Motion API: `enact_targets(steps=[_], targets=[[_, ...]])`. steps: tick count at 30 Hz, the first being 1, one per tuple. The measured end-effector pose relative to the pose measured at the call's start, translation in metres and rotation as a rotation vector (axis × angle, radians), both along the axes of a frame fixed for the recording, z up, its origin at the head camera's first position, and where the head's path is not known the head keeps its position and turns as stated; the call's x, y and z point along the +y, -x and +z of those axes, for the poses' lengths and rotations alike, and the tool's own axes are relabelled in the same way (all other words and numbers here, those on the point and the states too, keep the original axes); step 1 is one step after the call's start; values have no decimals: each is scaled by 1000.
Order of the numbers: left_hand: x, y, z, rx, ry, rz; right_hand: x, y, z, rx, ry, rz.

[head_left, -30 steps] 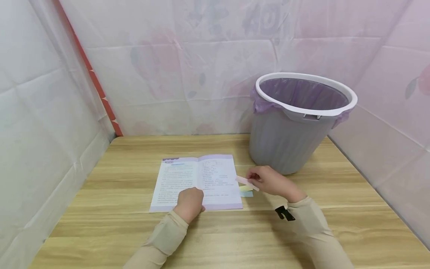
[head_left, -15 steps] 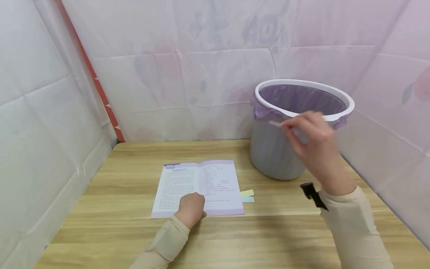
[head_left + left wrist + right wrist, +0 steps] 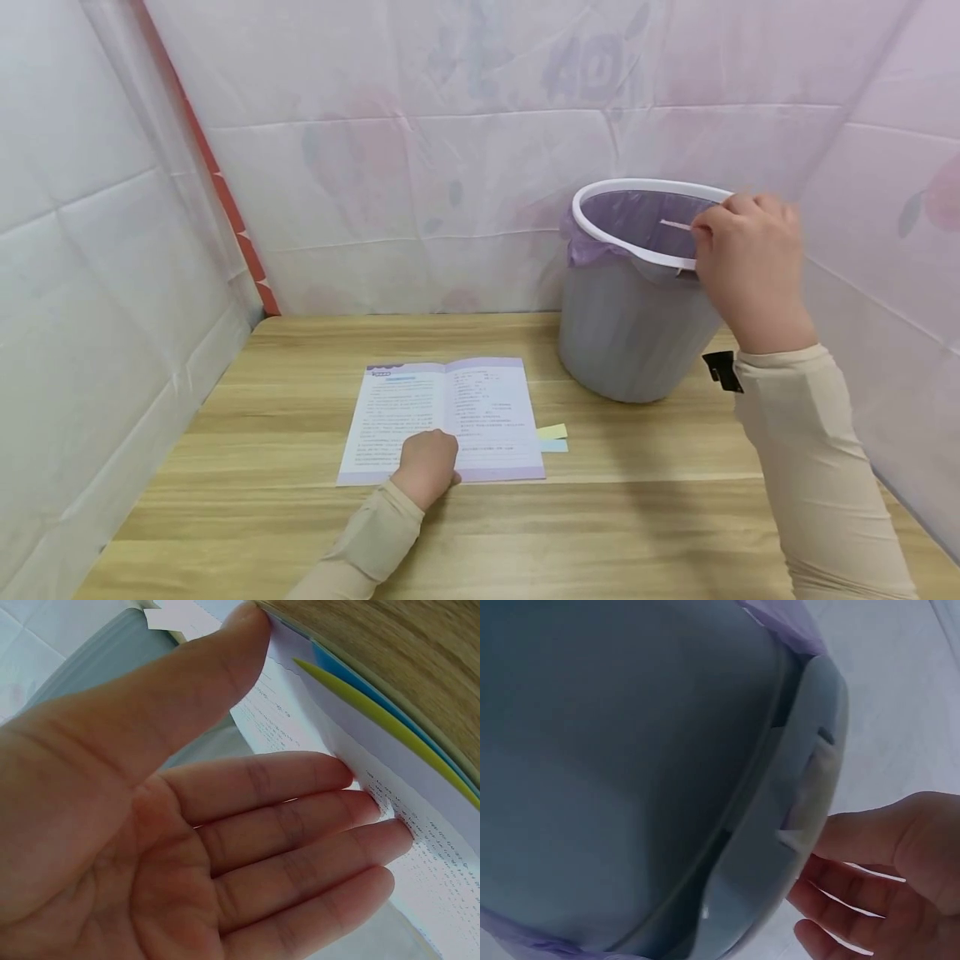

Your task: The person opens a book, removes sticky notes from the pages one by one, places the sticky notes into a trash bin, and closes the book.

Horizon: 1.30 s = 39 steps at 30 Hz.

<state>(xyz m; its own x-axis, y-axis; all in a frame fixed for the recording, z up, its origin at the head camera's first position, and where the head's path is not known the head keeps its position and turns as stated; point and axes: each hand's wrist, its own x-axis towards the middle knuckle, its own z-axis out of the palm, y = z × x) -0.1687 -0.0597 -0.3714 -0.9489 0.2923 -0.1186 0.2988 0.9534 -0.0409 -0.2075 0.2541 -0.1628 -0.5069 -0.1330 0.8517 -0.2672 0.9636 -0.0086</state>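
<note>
An open booklet [image 3: 483, 417] with printed pages lies on the wooden table. My left hand [image 3: 426, 467] rests on its lower edge near the fold. In the left wrist view the left fingers [image 3: 300, 851] are straight, their tips against the page, with the thumb by the booklet's edge. A yellow sticky tab [image 3: 552, 431] and a blue sticky tab [image 3: 553, 446] stick out from the booklet's right side. My right hand [image 3: 753, 271] pinches a pale pink sticky tab [image 3: 677, 225] over the mouth of a grey trash bin [image 3: 637, 333]. The bin's rim hides the right fingertips in the right wrist view.
A purple bag [image 3: 592, 250] lines the bin and folds over its white rim. The bin stands at the table's back right. Pale patterned sheets [image 3: 337, 183] hang behind the table [image 3: 300, 533] and along its sides.
My right hand has carried the pink sticky tab from beside the booklet up and right, over the bin. My left hand has stayed on the booklet. The view has tilted slightly.
</note>
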Motion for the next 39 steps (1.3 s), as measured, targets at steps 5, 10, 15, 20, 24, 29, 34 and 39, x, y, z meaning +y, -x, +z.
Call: enact_targets(steps=[5,10,15,20,24,29,34,39], targets=[[2,-1,2,2,-9,2,7,2,0,-124,0,-76],[3,-1,4,8,-9,3,10,2,-2,-170,6,-82],[3,-2,7,6,-2,6,4,-3,-6,-75,-10,-37],[2,-1,5,1,-3,8,-25,-20,-24,68,-6,69],[1,6,-7,9,-6,6,-53,-28,-59,-51,42,169],[1,12,-20,-8,8,20,-76,-17,-115,-602,174,337],[2,9,-12,-6,-6,16,-88,-5,-165,-1084,333,361],[2,2,3,9,-16,7,-95,-1,-188,-1210,370,324]])
